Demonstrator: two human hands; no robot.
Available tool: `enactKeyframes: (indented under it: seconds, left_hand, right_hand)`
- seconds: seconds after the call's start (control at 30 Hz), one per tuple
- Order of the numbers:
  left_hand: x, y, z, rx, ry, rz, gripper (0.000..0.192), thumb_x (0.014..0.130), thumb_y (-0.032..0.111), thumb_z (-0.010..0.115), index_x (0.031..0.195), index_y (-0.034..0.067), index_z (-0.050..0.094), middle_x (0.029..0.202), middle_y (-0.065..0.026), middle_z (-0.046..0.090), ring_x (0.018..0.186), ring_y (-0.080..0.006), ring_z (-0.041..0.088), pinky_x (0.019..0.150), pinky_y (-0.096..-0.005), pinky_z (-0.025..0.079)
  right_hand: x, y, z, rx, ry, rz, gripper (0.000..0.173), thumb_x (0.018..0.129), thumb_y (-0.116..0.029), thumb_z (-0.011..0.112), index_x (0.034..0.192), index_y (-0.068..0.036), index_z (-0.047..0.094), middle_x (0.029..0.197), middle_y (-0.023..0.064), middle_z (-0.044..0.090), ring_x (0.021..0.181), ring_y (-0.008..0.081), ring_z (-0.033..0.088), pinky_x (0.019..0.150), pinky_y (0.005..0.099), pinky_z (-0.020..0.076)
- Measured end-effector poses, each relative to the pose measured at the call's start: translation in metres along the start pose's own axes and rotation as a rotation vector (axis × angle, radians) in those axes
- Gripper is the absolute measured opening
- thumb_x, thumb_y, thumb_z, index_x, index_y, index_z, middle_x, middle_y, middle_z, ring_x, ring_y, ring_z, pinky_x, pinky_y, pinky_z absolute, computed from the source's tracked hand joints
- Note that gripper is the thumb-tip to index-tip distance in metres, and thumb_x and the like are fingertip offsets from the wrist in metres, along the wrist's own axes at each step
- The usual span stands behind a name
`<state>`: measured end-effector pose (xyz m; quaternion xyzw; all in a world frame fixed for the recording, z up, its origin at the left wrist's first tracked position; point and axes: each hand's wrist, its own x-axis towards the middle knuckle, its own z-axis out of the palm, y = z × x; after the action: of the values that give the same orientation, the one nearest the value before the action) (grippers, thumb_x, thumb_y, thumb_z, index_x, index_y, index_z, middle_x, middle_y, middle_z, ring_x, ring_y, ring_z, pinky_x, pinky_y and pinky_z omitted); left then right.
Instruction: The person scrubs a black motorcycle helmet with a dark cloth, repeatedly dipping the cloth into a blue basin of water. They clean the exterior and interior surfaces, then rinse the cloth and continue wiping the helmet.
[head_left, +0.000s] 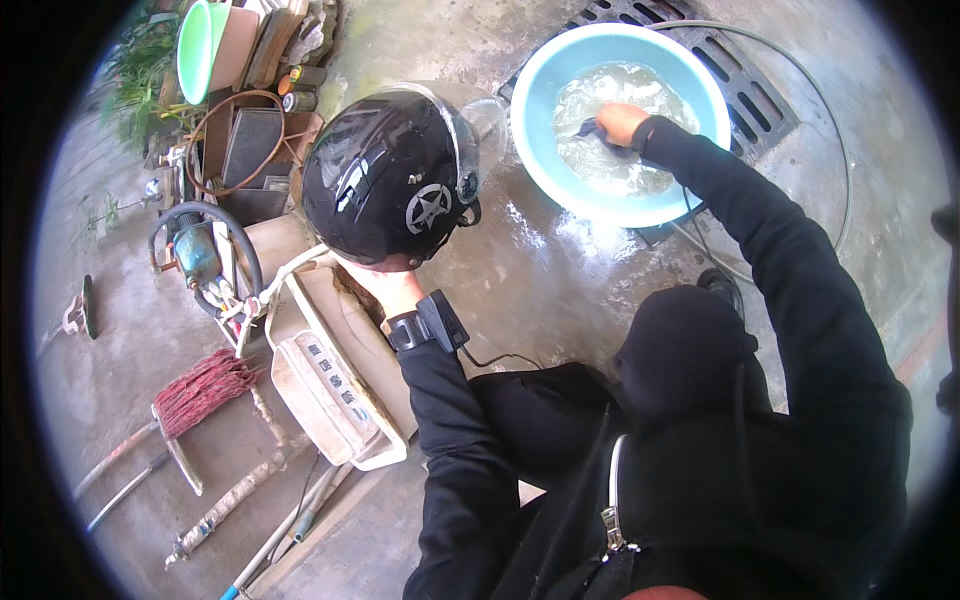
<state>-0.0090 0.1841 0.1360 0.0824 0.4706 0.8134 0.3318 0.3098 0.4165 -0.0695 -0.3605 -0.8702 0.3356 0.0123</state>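
Observation:
My left hand (384, 283) is under the lower rim of a glossy black motorcycle helmet (382, 172), supporting it; its fingers are mostly hidden by the helmet. The helmet bears a star emblem, and its clear visor (484, 124) faces the basin. My right hand (621, 124) is closed on a dark cloth (596, 133) in a round light-blue plastic basin (536, 165) of cloudy, sudsy water. Part of the cloth lies in the water.
A hose (840, 150) curves round the basin, which stands over a slotted drain grate (757, 112). To the left are a cream box-like container (337, 397), a water pump (196, 251), a red mop head (204, 391), pipes and a green basin (196, 52).

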Motion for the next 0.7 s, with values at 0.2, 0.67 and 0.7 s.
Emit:
enactKeyframes:
  seconds: [0.2, 0.67, 0.7]
  left_hand:
    - [-0.003, -0.007, -0.027, 0.899, -0.198, 0.446, 0.046, 0.096, 0.016, 0.046, 0.140, 0.008, 0.035, 0.142, -0.0098, 0.043, 0.125, -0.0248, 0.045, 0.107, -0.0444, 0.036]
    - [0.009, -0.015, -0.052, 1.062, -0.122, 0.604, 0.074, 0.075, 0.024, 0.076, 0.133, -0.004, 0.042, 0.131, -0.0215, 0.051, 0.120, -0.0274, 0.051, 0.103, -0.0376, 0.037]
    - [0.009, -0.016, -0.048, 1.004, -0.128, 0.563, 0.072, 0.076, 0.025, 0.075, 0.134, -0.004, 0.042, 0.131, -0.0210, 0.051, 0.120, -0.0274, 0.051, 0.103, -0.0376, 0.038]
  right_hand:
    - [-0.028, 0.033, 0.058, -0.500, -0.471, -0.048, 0.031, 0.073, -0.016, 0.070, 0.102, -0.007, 0.069, 0.097, 0.0177, 0.064, 0.088, 0.0327, 0.064, 0.084, 0.0396, 0.0499]
    - [-0.049, -0.131, -0.125, 0.598, -0.070, -0.634, 0.024, 0.086, -0.021, 0.066, 0.098, -0.002, 0.057, 0.086, 0.0034, 0.060, 0.083, 0.0120, 0.055, 0.077, 0.0296, 0.0462]
    - [-0.048, -0.152, -0.134, 0.597, -0.011, -0.694, 0.024, 0.086, -0.021, 0.066, 0.098, -0.002, 0.057, 0.087, 0.0036, 0.060, 0.084, 0.0121, 0.056, 0.077, 0.0300, 0.0467]
